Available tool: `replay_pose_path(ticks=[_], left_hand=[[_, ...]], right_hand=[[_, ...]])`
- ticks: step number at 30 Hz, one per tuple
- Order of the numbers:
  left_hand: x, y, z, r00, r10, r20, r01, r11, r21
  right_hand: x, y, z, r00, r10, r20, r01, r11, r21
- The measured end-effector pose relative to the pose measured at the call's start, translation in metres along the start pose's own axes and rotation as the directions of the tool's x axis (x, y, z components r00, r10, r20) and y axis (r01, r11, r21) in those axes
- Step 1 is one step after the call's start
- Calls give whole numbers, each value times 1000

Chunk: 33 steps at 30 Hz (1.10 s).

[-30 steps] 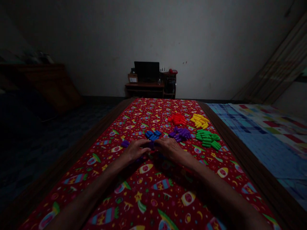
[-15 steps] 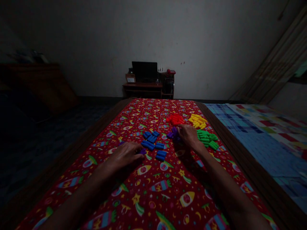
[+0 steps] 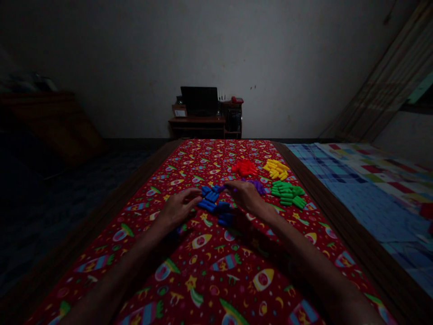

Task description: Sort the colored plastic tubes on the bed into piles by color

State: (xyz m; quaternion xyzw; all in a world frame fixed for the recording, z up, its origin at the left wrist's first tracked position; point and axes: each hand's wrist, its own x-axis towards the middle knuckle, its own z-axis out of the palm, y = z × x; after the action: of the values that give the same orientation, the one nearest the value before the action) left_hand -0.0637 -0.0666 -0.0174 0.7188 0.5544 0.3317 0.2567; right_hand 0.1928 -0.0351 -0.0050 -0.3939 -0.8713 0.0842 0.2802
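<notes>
On the red patterned cloth, blue plastic sticks [image 3: 211,196] lie in a loose group between my hands. My left hand [image 3: 177,208] is at the group's left side, thumb and fingers apart, with nothing visible in them. My right hand [image 3: 248,196] reaches in from the right, its fingers pinched on a purple stick [image 3: 222,188] above the blue ones. Behind that hand, partly hidden, is a purple pile [image 3: 259,187]. A dark bluish or purple piece [image 3: 178,230] shows in shadow below my left wrist.
Red sticks [image 3: 245,168], yellow sticks [image 3: 276,169] and green sticks [image 3: 288,194] form separate piles on the right of the cloth [image 3: 199,275]. A bed [image 3: 348,203] stands to the right. A desk with a monitor [image 3: 199,101] is by the far wall.
My right hand has moved left from the purple pile to the blue group, a purple stick in its fingers. My left hand has shifted slightly up, and the purple piece at its fingertips no longer shows there.
</notes>
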Motion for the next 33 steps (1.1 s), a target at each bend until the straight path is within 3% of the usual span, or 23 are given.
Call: replay_pose_path(ticks=[2,4,7,9,11,13,17,19,23,25,27,33], left_hand=[[2,-21,-24,994,69,-86,-39,951,306],[3,-47,-45,996,25,-80,17,873,488],[5,-76,-61,985,-142,99,66,839,540],[7,-81,-63,965,-184,187,60,849,525],[10,-76,-61,961,-203,185,82,855,512],[13,-67,-59,964,-226,138,133,865,484],[15,-44,-47,985,-147,-94,168,942,289],[12,-28,-32,981,-76,-176,103,984,147],[-1,6,8,995,60,-81,-64,997,-46],[-7,17,22,995,82,-53,-85,995,-60],[-10,20,27,994,100,-47,-102,994,-48],[1,0,8,961,258,-97,-238,954,183]], right_hand=[[2,22,-9,986,143,-87,-154,979,-132],[2,43,-16,955,268,-125,-292,922,-254],[-2,63,-19,919,381,-102,-392,856,-337],[-5,68,-18,917,395,-63,-393,862,-320],[-5,71,-17,926,369,-76,-375,884,-278],[-4,70,-20,933,318,-166,-351,907,-232],[1,52,-24,914,264,-308,-306,947,-98],[2,32,-20,941,214,-262,-214,976,29],[-2,-13,1,998,-59,-34,66,964,256],[-3,-24,9,987,-150,60,131,961,244],[-4,-24,8,984,-153,89,136,975,176],[-16,19,-25,993,79,91,-65,986,-152]])
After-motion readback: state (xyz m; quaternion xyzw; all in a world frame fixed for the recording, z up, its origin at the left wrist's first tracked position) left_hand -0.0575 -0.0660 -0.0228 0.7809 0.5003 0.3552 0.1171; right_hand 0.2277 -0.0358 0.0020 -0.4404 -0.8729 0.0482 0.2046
